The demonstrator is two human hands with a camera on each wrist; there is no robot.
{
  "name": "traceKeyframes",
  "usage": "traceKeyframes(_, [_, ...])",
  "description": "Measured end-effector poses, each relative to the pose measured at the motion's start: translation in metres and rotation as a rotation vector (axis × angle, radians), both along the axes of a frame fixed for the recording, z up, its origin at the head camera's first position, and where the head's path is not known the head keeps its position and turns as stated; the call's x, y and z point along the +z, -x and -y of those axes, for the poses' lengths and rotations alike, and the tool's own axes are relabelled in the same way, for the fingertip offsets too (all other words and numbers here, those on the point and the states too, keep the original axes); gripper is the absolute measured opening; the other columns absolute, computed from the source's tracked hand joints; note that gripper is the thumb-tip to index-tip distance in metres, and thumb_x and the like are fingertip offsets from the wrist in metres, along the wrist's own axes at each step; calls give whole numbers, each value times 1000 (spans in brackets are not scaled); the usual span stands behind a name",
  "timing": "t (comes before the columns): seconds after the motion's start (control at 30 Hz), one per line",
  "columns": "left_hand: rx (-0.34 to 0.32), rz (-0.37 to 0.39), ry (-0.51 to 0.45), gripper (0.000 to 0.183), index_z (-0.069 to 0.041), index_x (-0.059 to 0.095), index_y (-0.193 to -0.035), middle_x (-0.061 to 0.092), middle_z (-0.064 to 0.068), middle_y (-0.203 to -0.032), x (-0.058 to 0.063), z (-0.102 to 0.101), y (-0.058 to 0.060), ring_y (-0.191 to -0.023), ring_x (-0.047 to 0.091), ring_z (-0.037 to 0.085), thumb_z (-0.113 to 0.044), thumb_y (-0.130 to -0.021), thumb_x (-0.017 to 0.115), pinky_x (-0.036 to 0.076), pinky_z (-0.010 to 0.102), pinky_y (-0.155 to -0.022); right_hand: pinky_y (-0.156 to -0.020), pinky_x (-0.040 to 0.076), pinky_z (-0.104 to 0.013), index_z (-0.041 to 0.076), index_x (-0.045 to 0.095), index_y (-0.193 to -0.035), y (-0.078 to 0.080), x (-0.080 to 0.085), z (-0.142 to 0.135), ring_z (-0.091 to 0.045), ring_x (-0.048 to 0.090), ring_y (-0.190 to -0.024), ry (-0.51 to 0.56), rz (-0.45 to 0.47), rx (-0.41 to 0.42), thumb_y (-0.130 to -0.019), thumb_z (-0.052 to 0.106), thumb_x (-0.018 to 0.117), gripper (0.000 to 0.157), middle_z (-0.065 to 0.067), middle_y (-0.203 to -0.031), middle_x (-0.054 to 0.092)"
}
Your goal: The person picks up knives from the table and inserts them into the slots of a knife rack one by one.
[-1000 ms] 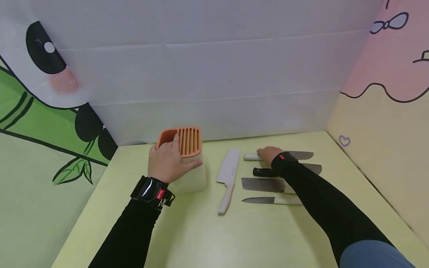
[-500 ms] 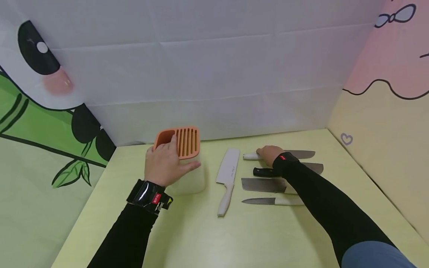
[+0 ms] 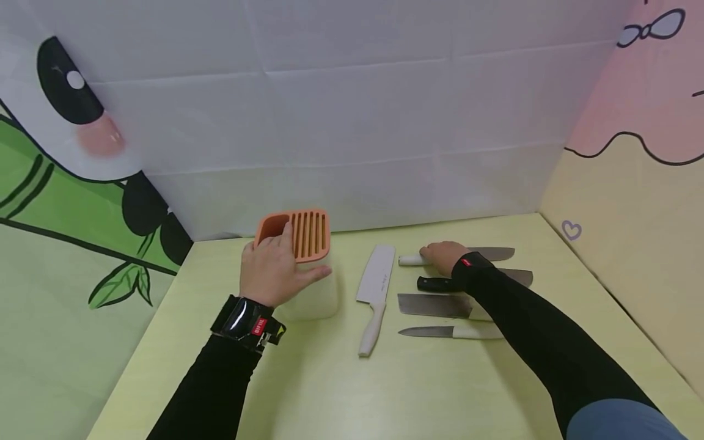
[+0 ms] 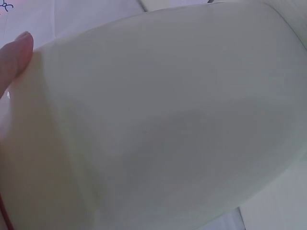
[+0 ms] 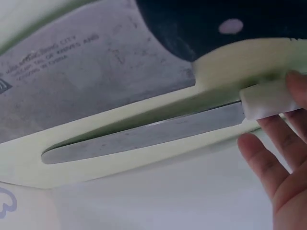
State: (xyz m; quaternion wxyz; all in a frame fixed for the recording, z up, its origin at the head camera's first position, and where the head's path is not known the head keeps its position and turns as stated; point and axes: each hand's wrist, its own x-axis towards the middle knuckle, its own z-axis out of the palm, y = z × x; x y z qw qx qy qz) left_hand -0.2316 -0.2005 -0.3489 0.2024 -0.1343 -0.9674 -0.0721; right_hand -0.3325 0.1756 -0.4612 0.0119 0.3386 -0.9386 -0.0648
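Note:
My left hand (image 3: 268, 269) holds the white knife block (image 3: 310, 299) at its left front side. One finger lies on its orange slotted top (image 3: 310, 237), and the thumb spreads across the front. The block's pale wall (image 4: 168, 115) fills the left wrist view. My right hand (image 3: 444, 256) pinches the white handle (image 5: 266, 100) of a narrow knife with a rounded tip. That knife's blade (image 5: 148, 134) lies low along the table, pointing right in the head view. Just in front is a black-handled knife (image 3: 434, 284), partly hidden by my wrist.
Nearer me lie a wide rectangular cleaver (image 3: 431, 304) and a small pointed knife (image 3: 426, 332) with a white handle. A white kitchen knife (image 3: 375, 281) lies lengthwise between block and right hand. A pale cloth wall (image 3: 357, 122) stands behind the yellow table (image 3: 352, 397).
The head view shifts slightly. Both hands stay nearly where they were, the left on the block and the right at the white knife handle.

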Motion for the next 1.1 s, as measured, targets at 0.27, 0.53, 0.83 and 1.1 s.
traceKeyframes(0.27, [-2,-6,1,117,3,38,-146,68,19,-102,0,-3,3,-90,64,37,-75,-67,71,42,59,-88,-71,54,-41,2,56,-116,3,21,-5,-28,65,-80,54,-39,4,-84,-2,73,36,-13,-97,65])
traceKeyframes(0.53, [-4,8,-20,113,2,41,-144,68,18,-101,-2,-7,6,-90,63,36,-75,-67,71,43,58,-83,-76,54,-41,0,52,-132,-1,55,-18,-30,66,-90,181,-92,-6,-91,4,68,44,-15,-109,64])
traceKeyframes(0.83, [2,-5,-18,113,2,42,-143,68,19,-103,-5,-10,13,-90,62,37,-75,-65,72,44,58,-81,-88,48,-46,3,43,-140,-20,120,-27,-33,60,-104,374,-92,-53,-95,5,62,49,-17,-120,59])
traceKeyframes(1.1, [-3,-1,-22,114,3,40,-144,68,19,-103,-6,-13,23,-90,62,37,-75,-66,72,44,59,-82,-89,50,-47,-1,40,-142,-33,163,-33,-35,60,-109,574,-167,-31,-94,4,64,53,-19,-122,57])
